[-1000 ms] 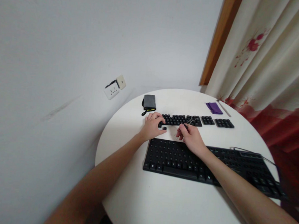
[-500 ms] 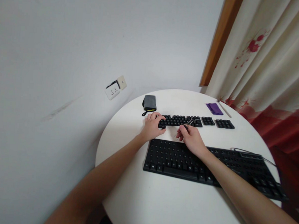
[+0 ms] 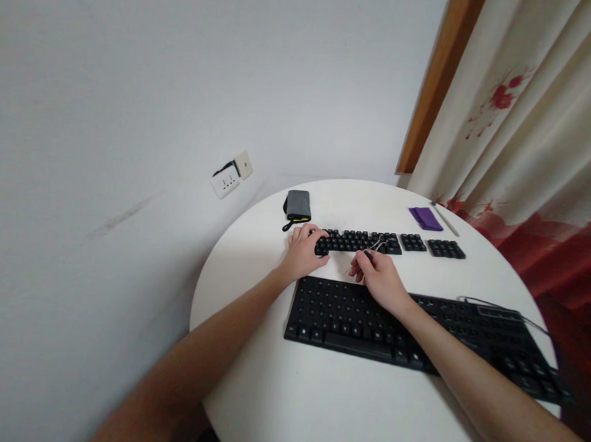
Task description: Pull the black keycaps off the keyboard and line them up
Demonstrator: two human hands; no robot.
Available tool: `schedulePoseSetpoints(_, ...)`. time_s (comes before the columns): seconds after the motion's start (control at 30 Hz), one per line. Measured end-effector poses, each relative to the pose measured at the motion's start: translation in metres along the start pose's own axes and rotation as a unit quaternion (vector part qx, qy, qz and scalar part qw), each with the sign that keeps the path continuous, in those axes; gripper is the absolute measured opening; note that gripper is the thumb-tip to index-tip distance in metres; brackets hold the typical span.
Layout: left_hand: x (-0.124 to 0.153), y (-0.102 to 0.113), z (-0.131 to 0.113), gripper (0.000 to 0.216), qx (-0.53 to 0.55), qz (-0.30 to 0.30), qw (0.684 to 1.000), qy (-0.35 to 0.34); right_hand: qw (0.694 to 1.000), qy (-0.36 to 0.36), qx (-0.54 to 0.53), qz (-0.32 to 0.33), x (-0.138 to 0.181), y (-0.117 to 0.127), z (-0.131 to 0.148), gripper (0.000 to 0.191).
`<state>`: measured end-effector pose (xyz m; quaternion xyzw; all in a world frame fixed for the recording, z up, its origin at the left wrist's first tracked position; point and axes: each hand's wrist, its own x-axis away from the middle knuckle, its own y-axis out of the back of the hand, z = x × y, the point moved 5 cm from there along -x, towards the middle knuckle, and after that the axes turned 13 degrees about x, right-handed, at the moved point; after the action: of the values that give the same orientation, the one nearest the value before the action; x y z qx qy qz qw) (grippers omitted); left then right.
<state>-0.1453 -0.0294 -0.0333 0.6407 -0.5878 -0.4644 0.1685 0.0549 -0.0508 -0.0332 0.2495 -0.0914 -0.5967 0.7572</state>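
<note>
My left hand rests on the left end of a row of loose black keycaps laid out on the round white table; its fingers curl over the end keys, pressing on them. My right hand is closed on a thin wire keycap puller whose tip reaches over the keycap row. A black keyboard lies just in front of both hands, with my right forearm across it.
Two smaller keycap groups lie right of the row. A grey pouch sits at the back left, a purple cloth and a thin stick at the back right. A wall socket is left; a curtain hangs right.
A single keycap that lay just below the row's left end one second ago is now in line with the row under my left fingers. My right hand has hardly moved.
</note>
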Motion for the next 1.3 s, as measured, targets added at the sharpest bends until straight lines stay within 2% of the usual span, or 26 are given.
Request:
schedulePoseSetpoints(0.6, -0.001, 0.001, 0.001, 0.05, 0.01, 0.004, 1.0, 0.005, 1.0, -0.004, -0.001, 0.008, 0.001, 0.0, 0.002, 0.038)
schedulePoseSetpoints(0.8, 0.0, 0.004, -0.005, 0.057, 0.013, 0.024, 0.999, -0.026, 1.0, -0.005, -0.011, 0.0, 0.002, 0.003, 0.005, 0.04)
schedulePoseSetpoints(1.13, 0.0, 0.003, -0.002, 0.056, 0.008, 0.014, 0.999, -0.027, 1.0, -0.003, -0.009, 0.008, 0.001, 0.0, 0.003, 0.042)
schedulePoseSetpoints(1.3, 0.001, 0.005, -0.004, 0.054, 0.02, 0.011, 0.999, -0.042, 0.997, 0.042, 0.066, 0.021, 0.004, 0.01, 0.017, 0.038)
